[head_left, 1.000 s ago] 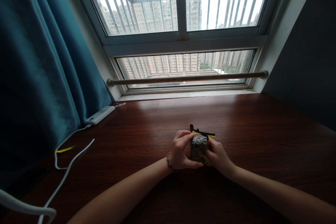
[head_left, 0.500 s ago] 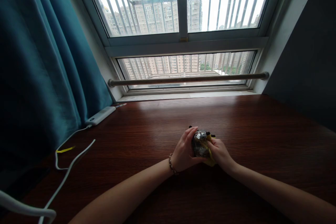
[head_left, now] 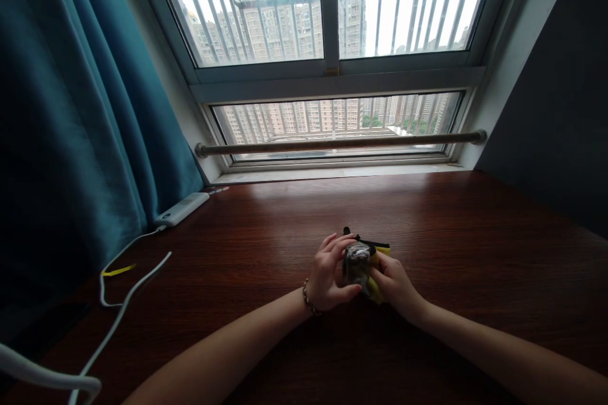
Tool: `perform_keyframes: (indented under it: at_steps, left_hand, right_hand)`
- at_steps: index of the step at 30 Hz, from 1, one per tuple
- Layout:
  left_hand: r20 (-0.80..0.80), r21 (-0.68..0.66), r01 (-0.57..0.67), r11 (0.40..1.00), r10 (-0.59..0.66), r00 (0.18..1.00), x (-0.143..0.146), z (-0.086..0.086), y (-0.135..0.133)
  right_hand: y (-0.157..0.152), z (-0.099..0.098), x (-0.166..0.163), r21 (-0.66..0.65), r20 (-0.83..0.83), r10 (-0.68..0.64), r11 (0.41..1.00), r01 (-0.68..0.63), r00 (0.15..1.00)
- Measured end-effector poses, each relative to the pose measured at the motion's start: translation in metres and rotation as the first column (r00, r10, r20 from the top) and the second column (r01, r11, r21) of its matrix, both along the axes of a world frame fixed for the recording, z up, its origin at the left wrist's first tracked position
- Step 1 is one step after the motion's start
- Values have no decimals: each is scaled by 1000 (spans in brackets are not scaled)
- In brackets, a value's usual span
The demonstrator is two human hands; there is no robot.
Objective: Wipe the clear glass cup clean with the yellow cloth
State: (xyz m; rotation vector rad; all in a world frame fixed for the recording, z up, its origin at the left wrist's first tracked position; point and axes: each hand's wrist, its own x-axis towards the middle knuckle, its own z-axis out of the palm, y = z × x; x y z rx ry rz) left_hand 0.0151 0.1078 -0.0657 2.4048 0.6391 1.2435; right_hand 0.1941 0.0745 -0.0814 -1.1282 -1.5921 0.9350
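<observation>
Both forearms come in from the bottom edge & meet near the middle of the dark wooden table (head_left: 475, 240). L hand (head_left: 327, 272), beaded bracelet (head_left: 307, 296) at the wrist, is curled w/ fingers arched over the top and thumb tucked under a small shiny dark packet (head_left: 356, 261), clamped on its left side. R hand (head_left: 393, 281) grips the same packet from the right, fingers closed on it, pressed close to the L. Packet sits just above the tabletop, between both hands; a yellow edge and a black strip stick out behind & below it. What the packet holds is too small & dim to tell; R fingertips mostly hidden behind it. Far left: white power strip (head_left: 181, 208) by the teal curtain (head_left: 71, 126), white cable (head_left: 123, 294) cut off at the lower-left corner.
</observation>
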Motion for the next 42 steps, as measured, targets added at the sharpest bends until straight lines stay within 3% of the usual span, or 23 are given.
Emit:
perform_keyframes:
  at_steps: [3,6,11,14,18,25,32,34,39,42]
  left_hand:
    - [-12,-118,-21,993,20,1000,0,-4,3]
    - [36,-207,20,978,-13,999,2,-7,4]
    - [19,-164,26,986,-23,1000,5,-11,4]
    - [13,-188,-11,982,14,1000,7,-15,5]
    - [97,-263,28,964,-3,995,6,-19,10]
    - [114,-278,43,960,-11,993,0,-5,4]
    - [182,-495,154,855,-71,981,2,-19,10]
    - [187,-453,169,875,-92,978,3,-20,12]
    - [89,-178,108,978,-93,992,6,-10,9]
    - [54,-89,45,995,-40,998,8,-5,6]
  right_hand:
    - [5,0,0,-73,-45,-24,997,21,999]
    - [9,-1,2,-225,-213,-26,974,-23,977]
    - [10,3,2,-392,-413,-111,917,-67,904]
    - [10,6,2,-423,-429,-123,902,-79,895]
    - [11,6,2,-441,-430,-129,893,-84,894]
    - [10,4,1,-392,-393,-93,917,-75,915]
    - [9,4,0,-396,-363,-86,915,-70,928]
    - [9,5,-1,-415,-370,-111,908,-58,922]
    - [9,7,0,-430,-389,-144,902,-41,910]
    - [10,6,2,-431,-390,-137,901,-50,910]
